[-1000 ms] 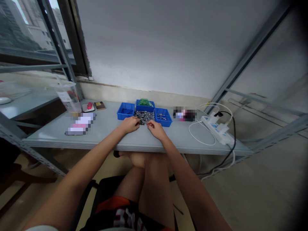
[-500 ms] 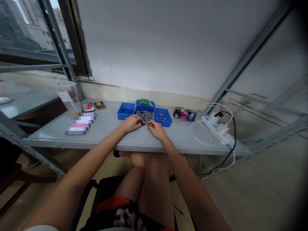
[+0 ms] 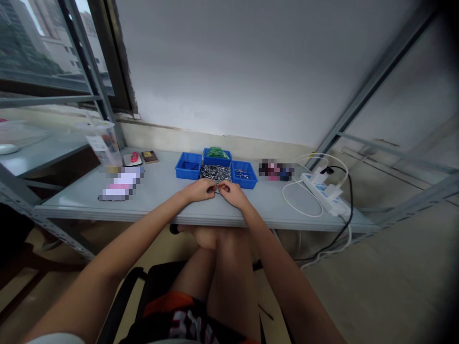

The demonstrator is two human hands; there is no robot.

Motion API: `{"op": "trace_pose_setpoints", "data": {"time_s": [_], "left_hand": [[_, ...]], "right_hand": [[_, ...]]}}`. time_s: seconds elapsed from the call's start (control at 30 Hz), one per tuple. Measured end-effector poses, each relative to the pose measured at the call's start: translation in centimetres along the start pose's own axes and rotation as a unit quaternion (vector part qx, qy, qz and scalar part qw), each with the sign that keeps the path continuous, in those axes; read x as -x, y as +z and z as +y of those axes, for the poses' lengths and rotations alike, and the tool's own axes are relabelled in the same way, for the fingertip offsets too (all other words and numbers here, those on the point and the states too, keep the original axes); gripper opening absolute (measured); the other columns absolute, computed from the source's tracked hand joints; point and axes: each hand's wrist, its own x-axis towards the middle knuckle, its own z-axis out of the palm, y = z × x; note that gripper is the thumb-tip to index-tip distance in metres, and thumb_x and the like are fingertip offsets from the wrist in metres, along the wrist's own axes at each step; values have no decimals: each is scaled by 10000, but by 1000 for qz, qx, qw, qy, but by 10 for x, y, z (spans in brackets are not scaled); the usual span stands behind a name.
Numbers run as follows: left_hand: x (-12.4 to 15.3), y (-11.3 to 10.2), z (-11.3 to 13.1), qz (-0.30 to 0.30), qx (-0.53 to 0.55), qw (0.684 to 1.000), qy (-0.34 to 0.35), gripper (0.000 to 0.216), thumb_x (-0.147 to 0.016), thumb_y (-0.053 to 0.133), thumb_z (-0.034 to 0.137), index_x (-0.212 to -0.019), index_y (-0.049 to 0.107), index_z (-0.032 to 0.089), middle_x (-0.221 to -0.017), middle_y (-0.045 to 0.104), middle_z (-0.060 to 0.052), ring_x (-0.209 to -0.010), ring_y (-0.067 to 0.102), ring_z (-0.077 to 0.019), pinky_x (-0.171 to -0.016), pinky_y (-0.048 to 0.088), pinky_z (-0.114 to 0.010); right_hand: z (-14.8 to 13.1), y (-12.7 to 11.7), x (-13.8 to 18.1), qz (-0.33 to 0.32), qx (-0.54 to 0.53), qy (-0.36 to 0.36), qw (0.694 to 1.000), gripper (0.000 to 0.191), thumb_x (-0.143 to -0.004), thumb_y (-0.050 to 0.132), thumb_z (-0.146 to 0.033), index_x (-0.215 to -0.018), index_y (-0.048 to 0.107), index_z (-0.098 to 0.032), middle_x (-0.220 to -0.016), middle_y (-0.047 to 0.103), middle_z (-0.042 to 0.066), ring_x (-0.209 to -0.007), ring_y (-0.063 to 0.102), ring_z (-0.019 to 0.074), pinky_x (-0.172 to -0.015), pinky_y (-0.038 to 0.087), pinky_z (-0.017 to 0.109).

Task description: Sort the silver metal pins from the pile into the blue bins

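My left hand (image 3: 202,189) and my right hand (image 3: 231,192) meet fingertip to fingertip just in front of a heap of small shiny metal parts (image 3: 215,173). Both hands are closed in a pinch; whatever lies between the fingers is too small to make out. Behind the heap stands a blue bin with green pieces (image 3: 216,152) in it. To its right, another blue bin (image 3: 251,182) holds several thin metal pieces (image 3: 242,174). The left blue bin (image 3: 179,173) has a few dark bits on its bottom.
A blurred-out phone (image 3: 122,184), a small brown box (image 3: 149,156) and a plastic cup (image 3: 105,143) are on the left of the grey table (image 3: 161,212). At right lie a pixelated object (image 3: 275,170), a white power strip (image 3: 324,193) and looped cables. A wall rises behind.
My left hand has drawn back from the heap toward me and to the right. Its fingertips now meet those of my right hand, which has barely moved.
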Motion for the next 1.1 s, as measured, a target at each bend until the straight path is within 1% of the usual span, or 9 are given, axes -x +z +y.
{"op": "trace_pose_setpoints", "data": {"time_s": [0.13,0.3,0.43,0.53,0.67,0.73,0.87,0.97,1.1], "left_hand": [[1,0,-3,6,2,1000,-24,93,-739,491,170,-785,571,163,-770,595,-36,-764,551,-165,-716,413,-256],[1,-3,-3,4,-6,999,-31,154,-758,501,205,-866,600,159,-831,613,-54,-829,558,-186,-755,424,-277],[0,-3,-4,-4,-24,999,-44,147,-777,489,210,-829,617,161,-807,611,-56,-821,557,-188,-762,430,-288],[0,-2,-6,0,-30,999,-39,142,-789,484,209,-788,618,161,-770,604,-55,-792,556,-184,-745,430,-286],[1,-2,-5,3,-37,999,-32,155,-818,470,234,-809,608,164,-790,604,-54,-802,556,-178,-738,424,-276],[2,-3,-4,-4,-43,999,-31,167,-831,462,253,-832,606,168,-804,607,-52,-812,555,-178,-741,421,-275],[2,-3,-3,-12,-50,998,-31,171,-838,460,256,-854,606,169,-826,611,-50,-834,551,-180,-752,418,-275],[1,-1,-5,-2,-48,998,-42,165,-834,462,240,-844,609,165,-833,605,-55,-849,546,-182,-767,419,-280],[1,3,-10,20,-44,997,-55,172,-832,464,231,-826,616,151,-833,597,-68,-853,543,-188,-784,424,-297]], "right_hand": [[-1,0,0,2,16,-7,1000,129,-765,508,-186,-829,619,-171,-728,644,-1,-609,533,102,-611,402,215],[1,1,0,0,15,-17,1000,124,-770,509,-191,-833,615,-178,-750,650,2,-622,545,105,-619,407,218],[3,1,0,3,10,-10,1000,132,-774,514,-201,-856,616,-184,-780,657,8,-650,562,113,-637,421,229],[4,2,-1,4,7,-3,1000,140,-776,515,-197,-869,619,-183,-768,658,8,-662,568,117,-649,424,232],[3,1,0,-5,18,-10,1000,143,-788,515,-197,-885,621,-185,-787,659,7,-656,558,113,-644,417,228],[2,1,0,-12,35,-28,999,137,-795,520,-199,-883,623,-185,-814,656,11,-669,551,113,-651,413,228],[2,2,0,-16,79,-70,994,144,-809,513,-185,-893,630,-180,-880,638,26,-719,535,117,-700,407,241],[5,4,-1,-21,105,-71,992,171,-811,514,-177,-935,631,-186,-899,619,33,-750,531,126,-738,408,257],[9,6,-1,-17,124,-78,989,194,-811,522,-179,-971,630,-198,-943,597,47,-902,522,165,-853,390,304]]}}
